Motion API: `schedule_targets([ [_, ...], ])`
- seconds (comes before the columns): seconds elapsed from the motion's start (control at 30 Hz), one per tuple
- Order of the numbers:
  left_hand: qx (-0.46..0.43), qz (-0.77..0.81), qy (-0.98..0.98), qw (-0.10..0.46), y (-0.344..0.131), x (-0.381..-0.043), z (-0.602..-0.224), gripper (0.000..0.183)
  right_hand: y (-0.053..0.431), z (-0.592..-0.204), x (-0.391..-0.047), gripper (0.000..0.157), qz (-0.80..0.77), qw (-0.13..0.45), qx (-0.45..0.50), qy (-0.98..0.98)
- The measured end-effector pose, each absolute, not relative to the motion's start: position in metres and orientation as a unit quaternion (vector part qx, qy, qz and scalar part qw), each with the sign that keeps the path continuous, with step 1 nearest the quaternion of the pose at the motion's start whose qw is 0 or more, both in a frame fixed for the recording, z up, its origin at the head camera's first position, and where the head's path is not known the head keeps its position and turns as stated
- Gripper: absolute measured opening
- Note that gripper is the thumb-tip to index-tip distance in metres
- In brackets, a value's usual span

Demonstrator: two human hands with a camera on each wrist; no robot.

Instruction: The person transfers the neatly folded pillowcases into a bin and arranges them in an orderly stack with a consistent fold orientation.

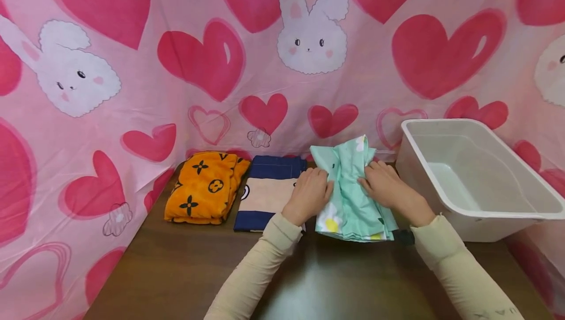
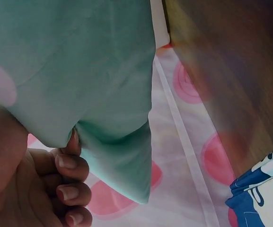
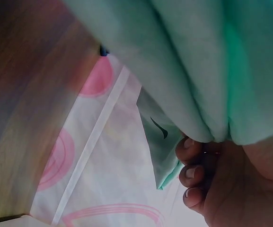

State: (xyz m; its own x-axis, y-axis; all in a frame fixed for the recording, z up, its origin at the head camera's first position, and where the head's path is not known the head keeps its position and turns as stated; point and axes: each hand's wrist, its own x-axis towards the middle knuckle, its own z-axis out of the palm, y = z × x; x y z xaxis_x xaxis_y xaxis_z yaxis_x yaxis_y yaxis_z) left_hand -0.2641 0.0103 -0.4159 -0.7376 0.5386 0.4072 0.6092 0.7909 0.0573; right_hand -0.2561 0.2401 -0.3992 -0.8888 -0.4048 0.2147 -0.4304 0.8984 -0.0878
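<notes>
A mint-green cloth (image 1: 350, 200) with white and yellow flower prints hangs in folds between my two hands, held up over the table's back half. My left hand (image 1: 309, 193) pinches its left side; in the left wrist view the fingers (image 2: 70, 193) curl in at the fabric and a pointed corner hangs past them. On the opposite side, my right hand (image 1: 390, 186) grips the cloth with curled fingertips, bunching it into pleats in the right wrist view. Just left of it lies a folded navy and cream cloth (image 1: 264, 197), partly hidden behind my left hand.
At the far left of the wooden table (image 1: 176, 266) sits a folded orange cloth (image 1: 203, 190) with black motifs. A white plastic tub (image 1: 485, 216) stands on the right, close to my right forearm. Pink heart-and-bunny fabric (image 1: 260, 65) hangs behind the table and along both sides.
</notes>
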Motion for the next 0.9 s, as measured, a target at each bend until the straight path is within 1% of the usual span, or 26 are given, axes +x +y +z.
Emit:
schedule_targets([
  [0.27, -0.311, -0.092, -0.922, 0.21, 0.0142, -0.2657, -0.4203, 0.031, 0.2445, -0.3999, -0.2549, 0.023, 0.069, 0.099, 0.216, -0.969],
  [0.57, -0.313, -0.108, -0.924, 0.191, 0.0143, -0.2657, -0.4238, 0.029, 0.2469, -0.4041, -0.2533, 0.023, 0.073, 0.081, 0.21, -0.972],
  [0.73, -0.314, -0.103, -0.922, 0.201, 0.0154, -0.2653, -0.4224, 0.031, 0.2484, -0.4057, -0.253, 0.024, 0.074, 0.088, 0.212, -0.97],
  [0.9, -0.308, -0.104, -0.924, 0.202, 0.015, -0.2644, -0.4217, 0.031, 0.2499, -0.4062, -0.2533, 0.024, 0.089, 0.077, 0.209, -0.971],
])
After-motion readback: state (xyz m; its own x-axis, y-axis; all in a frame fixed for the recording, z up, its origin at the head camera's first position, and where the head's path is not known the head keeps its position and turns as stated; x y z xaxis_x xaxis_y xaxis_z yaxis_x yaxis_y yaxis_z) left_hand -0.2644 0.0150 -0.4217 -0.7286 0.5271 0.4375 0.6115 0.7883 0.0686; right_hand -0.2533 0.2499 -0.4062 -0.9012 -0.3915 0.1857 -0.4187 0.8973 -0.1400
